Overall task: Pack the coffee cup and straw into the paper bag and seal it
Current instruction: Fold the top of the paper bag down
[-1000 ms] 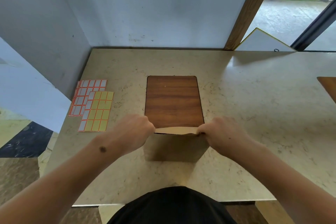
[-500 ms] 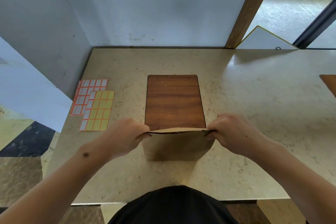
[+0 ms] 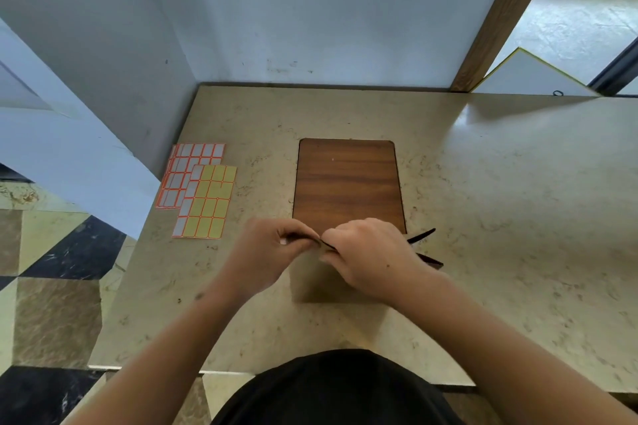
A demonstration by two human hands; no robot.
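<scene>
The brown paper bag (image 3: 310, 288) stands on the marble table (image 3: 500, 217) just in front of me, its front face in shadow under my hands. My left hand (image 3: 276, 248) and my right hand (image 3: 373, 255) meet over the middle of the bag's top edge, both pinching it. Two dark slivers of the bag's right side (image 3: 423, 235) stick out past my right hand. Neither the coffee cup nor the straw is in view.
Two sheets of label stickers, yellow (image 3: 207, 203) over orange-edged (image 3: 188, 171), lie at the table's left. A wooden inlay panel (image 3: 347, 183) sits behind the bag. Walls close the left and back; a white board (image 3: 528, 76) leans at the back right.
Both hands slid inward from the bag's top corners and now meet at the middle of its top edge. The mouth looks pressed flatter, with the right side sticking out.
</scene>
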